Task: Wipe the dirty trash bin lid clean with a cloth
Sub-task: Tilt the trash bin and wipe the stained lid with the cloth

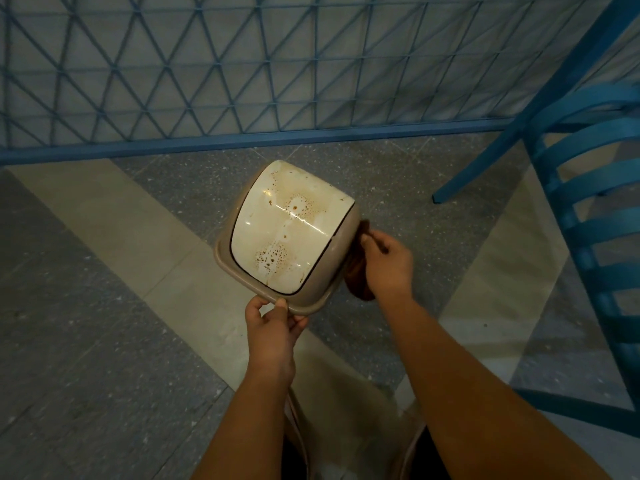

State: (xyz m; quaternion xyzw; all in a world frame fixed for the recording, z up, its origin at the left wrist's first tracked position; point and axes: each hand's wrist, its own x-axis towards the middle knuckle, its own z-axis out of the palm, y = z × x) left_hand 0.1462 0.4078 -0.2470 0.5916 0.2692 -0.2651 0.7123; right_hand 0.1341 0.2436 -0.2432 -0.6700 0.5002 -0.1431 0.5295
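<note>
I hold up a beige trash bin lid (221,251) with a cream swing flap (277,233) in the middle of the view, above the floor. Brown speckled stains spread over the flap's upper and lower halves. My left hand (272,327) pinches the lid's near rim from below. My right hand (388,263) is at the lid's right side, closed on a brown cloth (356,278) pressed against that side. Most of the cloth is hidden behind the lid's edge and my hand.
A blue metal lattice fence (242,74) runs across the back. A blue slatted chair (588,220) stands at the right, one leg (485,161) slanting toward the lid. Grey and beige floor tiles (104,271) lie below. A pale rim, perhaps the bin, shows between my forearms (294,431).
</note>
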